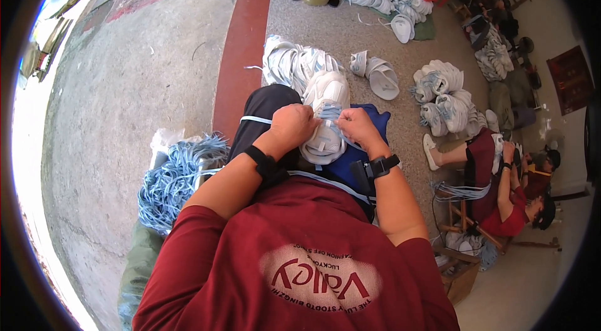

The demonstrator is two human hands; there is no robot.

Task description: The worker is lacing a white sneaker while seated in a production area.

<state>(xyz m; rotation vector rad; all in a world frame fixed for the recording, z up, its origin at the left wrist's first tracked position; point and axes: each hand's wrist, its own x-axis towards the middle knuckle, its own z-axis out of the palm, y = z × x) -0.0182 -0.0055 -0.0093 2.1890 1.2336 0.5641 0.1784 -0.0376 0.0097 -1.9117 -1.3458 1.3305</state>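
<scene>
A white shoe (327, 90) with light-blue lacing (328, 110) lies across my lap, its toe pointing away from me. My left hand (293, 127) is closed at the left side of the lacing, and a pale blue shoelace (255, 119) runs from it over my dark-clad knee. At the right side of the lacing, my right hand (359, 127) pinches a lace between thumb and fingers. The fingertips of both hands sit close above the shoe's opening. Under the shoe lies a dark blue cloth (344, 171).
Bundled light-blue laces (172, 187) hang beside my left leg. Beyond my knees lie a row of white shoes (294, 62) and a loose pair (379, 76). More shoe piles (447, 96) stand right, near a seated co-worker (507, 206) in dark red.
</scene>
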